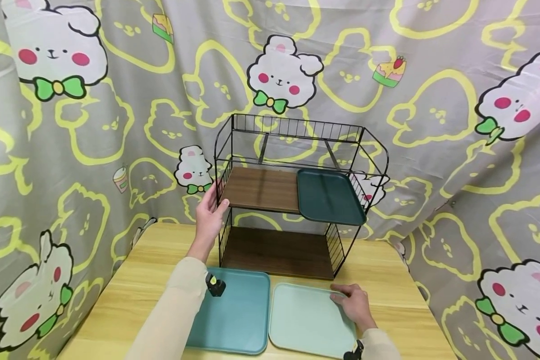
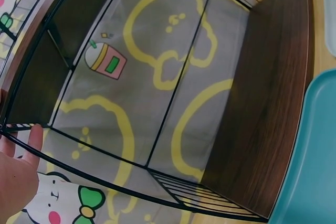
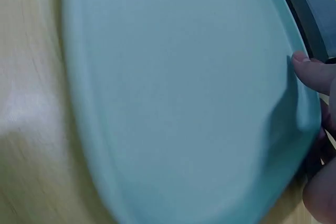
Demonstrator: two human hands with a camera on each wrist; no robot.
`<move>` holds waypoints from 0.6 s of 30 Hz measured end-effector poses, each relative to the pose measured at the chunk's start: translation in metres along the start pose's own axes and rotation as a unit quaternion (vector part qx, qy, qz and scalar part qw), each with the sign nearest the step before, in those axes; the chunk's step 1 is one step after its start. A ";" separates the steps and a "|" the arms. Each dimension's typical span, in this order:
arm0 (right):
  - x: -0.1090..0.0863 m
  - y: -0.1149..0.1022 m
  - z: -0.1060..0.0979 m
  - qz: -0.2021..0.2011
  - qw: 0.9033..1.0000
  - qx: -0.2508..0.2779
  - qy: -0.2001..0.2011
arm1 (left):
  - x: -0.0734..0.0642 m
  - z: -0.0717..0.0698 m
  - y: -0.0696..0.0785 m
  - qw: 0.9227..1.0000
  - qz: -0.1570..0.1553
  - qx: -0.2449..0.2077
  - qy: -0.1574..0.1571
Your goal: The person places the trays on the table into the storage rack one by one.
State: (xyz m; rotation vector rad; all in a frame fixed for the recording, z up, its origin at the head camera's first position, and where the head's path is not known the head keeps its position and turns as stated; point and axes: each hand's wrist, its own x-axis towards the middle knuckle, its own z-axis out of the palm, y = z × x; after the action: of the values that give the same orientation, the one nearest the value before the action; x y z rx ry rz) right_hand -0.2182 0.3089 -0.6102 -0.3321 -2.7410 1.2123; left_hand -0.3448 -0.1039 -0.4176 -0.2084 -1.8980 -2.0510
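Left hand (image 1: 209,217) has its fingers (image 1: 210,196) curled round the black wire rack (image 1: 276,252) mid-frame — wood-grain shelves (image 1: 263,187), nice. Right hand (image 1: 354,306) pinches a smooth, round-cornered mint tray (image 1: 310,319) at lower centre, just beside a teal tray (image 1: 243,312).

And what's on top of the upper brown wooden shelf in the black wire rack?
A dark green rectangular tray lies on the right part of the shelf; the left part is visible. Whatever is under the tray is covered and can't be seen.
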 end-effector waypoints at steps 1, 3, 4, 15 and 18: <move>0.000 0.001 0.001 -0.003 1.000 -0.005 0.004 | 0.000 0.000 0.000 1.000 0.000 0.000 0.001; 0.000 0.001 0.001 -0.006 1.000 -0.011 0.011 | 0.000 0.000 0.001 1.000 -0.002 0.002 0.000; 0.000 0.002 0.002 -0.009 1.000 -0.014 0.015 | 0.000 0.001 0.001 1.000 -0.004 0.004 0.000; -0.002 0.008 -0.008 0.011 1.000 -0.015 0.007 | 0.000 0.000 0.002 1.000 -0.007 0.003 -0.002; -0.002 0.009 -0.016 0.000 1.000 -0.023 0.007 | -0.001 -0.001 0.003 1.000 -0.007 0.006 -0.003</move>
State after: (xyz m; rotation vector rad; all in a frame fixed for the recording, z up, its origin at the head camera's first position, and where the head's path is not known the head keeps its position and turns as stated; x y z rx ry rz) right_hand -0.2115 0.3257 -0.6056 -0.3438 -2.7607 1.1444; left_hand -0.3429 -0.1048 -0.4149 -0.1986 -1.9186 -2.0505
